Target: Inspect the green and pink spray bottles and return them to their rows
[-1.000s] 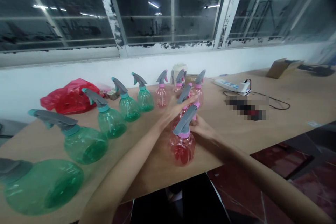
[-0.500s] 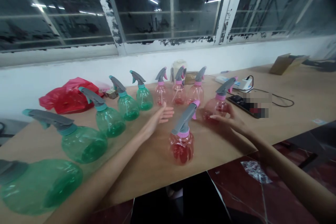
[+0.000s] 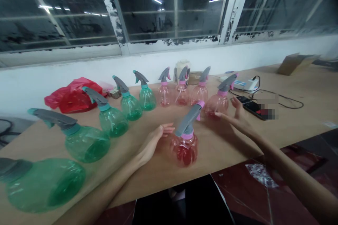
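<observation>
A pink spray bottle (image 3: 185, 151) with a grey trigger head stands upright near the table's front edge. Close to its left side is my left hand (image 3: 155, 140), fingers stretched out and holding nothing. My right hand (image 3: 239, 117) has thumb and fingers spread beside another pink spray bottle (image 3: 217, 103); a fingertip is at its lower side, and I cannot tell if it touches. Three more pink spray bottles (image 3: 181, 95) stand in a row at the back. Along the left runs a line of several green spray bottles (image 3: 113, 123) with grey heads, green liquid inside.
A red plastic bag (image 3: 76, 95) lies at the back left. To the right are a phone (image 3: 249, 105), a white power strip (image 3: 245, 83) with a cable, and a cardboard box (image 3: 295, 64). A white container (image 3: 182, 66) stands by the wall. The table's edge (image 3: 158, 194) runs in front.
My left hand has come back toward me, from near the rear pink bottles to beside the front one. My right hand has opened wider and drawn slightly off the right pink bottle.
</observation>
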`<state>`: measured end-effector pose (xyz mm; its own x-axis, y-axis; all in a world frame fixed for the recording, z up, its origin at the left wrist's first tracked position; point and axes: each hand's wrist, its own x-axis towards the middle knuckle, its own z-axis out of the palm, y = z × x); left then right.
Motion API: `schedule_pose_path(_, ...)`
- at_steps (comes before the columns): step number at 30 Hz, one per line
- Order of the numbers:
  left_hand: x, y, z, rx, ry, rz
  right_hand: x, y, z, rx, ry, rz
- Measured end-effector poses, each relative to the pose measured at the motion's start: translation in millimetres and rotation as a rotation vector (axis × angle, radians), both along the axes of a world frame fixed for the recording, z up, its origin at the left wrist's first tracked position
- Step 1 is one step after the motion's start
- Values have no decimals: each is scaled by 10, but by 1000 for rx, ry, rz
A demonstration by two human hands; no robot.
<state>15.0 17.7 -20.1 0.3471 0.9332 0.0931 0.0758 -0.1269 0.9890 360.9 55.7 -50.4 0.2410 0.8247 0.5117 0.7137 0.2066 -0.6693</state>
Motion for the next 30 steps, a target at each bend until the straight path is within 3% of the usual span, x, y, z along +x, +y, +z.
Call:
schedule_pose_path(3, 0, 37, 8, -19, -8, 39, -182, -445, 35, 96, 108, -7)
schedule_pose_path(4, -1, 41, 18, -23, -11, 52, -280, -609, 38, 102, 144, 54)
schedule_pose_path(6, -2, 39, 37, -23, -22, 73, -524, -897, 23, -28, 164, 262)
schedule_pose_path(9, 0, 8, 49, 6, -47, 89, -942, -1123, -22, -132, 67, 460)
schedule_pose_path(14, -7, -71, 34, 70, -95, 37, -1448, -1048, 27, -203, 97, 451)
schedule_pose_path(20, -39, -153, 101, 137, -288, -9, -1503, -941, 390, -365, -19, 451)
schedule_pose_path(26, 26, -192, 297, -57, -450, 37, -1593, -909, 774, -444, -250, 630)
schedule_pose_path(30, 2, -120, 414, -192, -631, 227, -1827, -889, 857, -524, -223, 711)
